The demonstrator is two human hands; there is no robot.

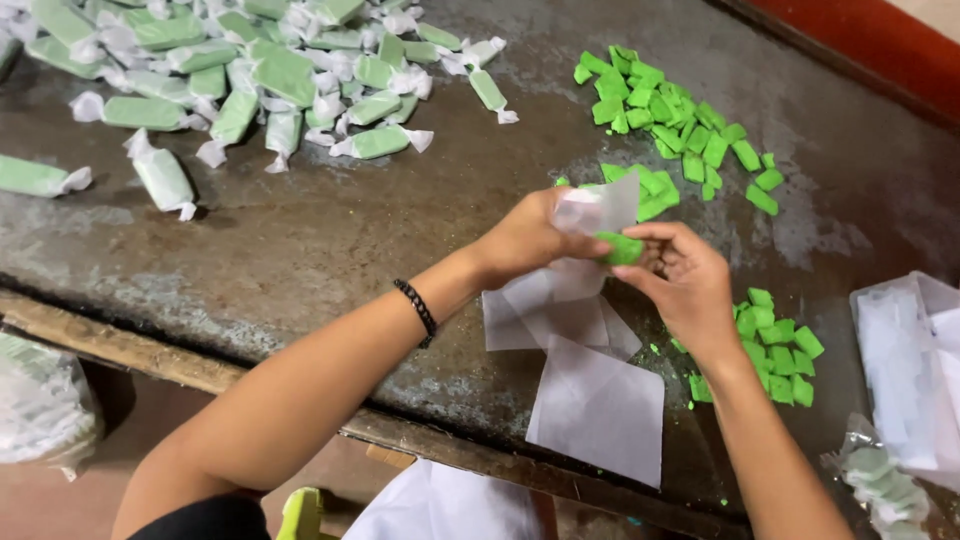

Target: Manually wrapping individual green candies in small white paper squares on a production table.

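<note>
The worn metal table (330, 240) has lots of bare room mid-left, with a big heap of wrapped green candies (250, 70) along the far edge and loose green pieces (680, 125) far right. Square wrapper sheets (590, 380) lie by the near edge. Above them the left hand (525, 240) and right hand (685, 280) pinch one green piece (622, 248) together in a thin white wrapper (600, 205).

Bare table (330, 240) left — green pieces (670, 120) right.
</note>
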